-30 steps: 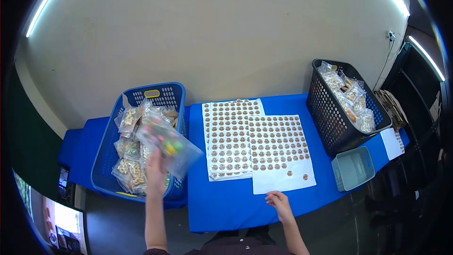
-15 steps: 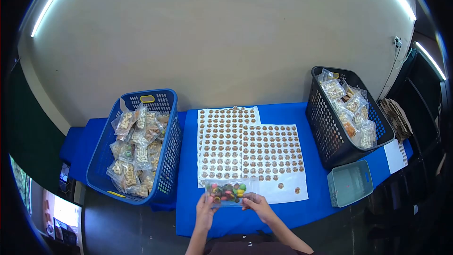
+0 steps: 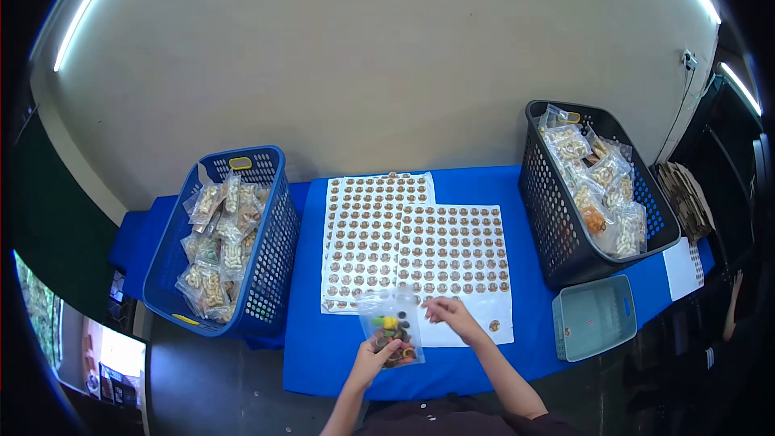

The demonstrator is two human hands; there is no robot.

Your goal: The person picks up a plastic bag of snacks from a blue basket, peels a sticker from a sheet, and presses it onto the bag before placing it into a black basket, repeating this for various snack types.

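Observation:
My left hand (image 3: 371, 362) grips the lower part of a clear plastic bag (image 3: 394, 307) of colourful round sweets (image 3: 393, 329), thumb across its front. The bag stands tilted, its sweets gathered toward the bottom, over the front of the sticker sheets. Just right of the bag, my right hand (image 3: 454, 316) is over the right sticker sheet (image 3: 452, 254), fingers pinched together. Whatever is between those fingertips is too small to make out. One round brown sticker (image 3: 495, 326) shows alone near that sheet's lower edge. Another sticker sheet (image 3: 363, 234) lies to the left, partly overlapped.
A blue basket (image 3: 270, 250) full of bagged snacks stands on the left. At the right are a black basket (image 3: 557, 226) with more bags, a grey-green tray (image 3: 596, 347) and another sheet (image 3: 680, 270). A blue cloth (image 3: 323, 355) covers the table.
The bag was held flat in both hands; now it is turned upright in my left hand alone. My right hand has let go of it and moved over the sticker sheet.

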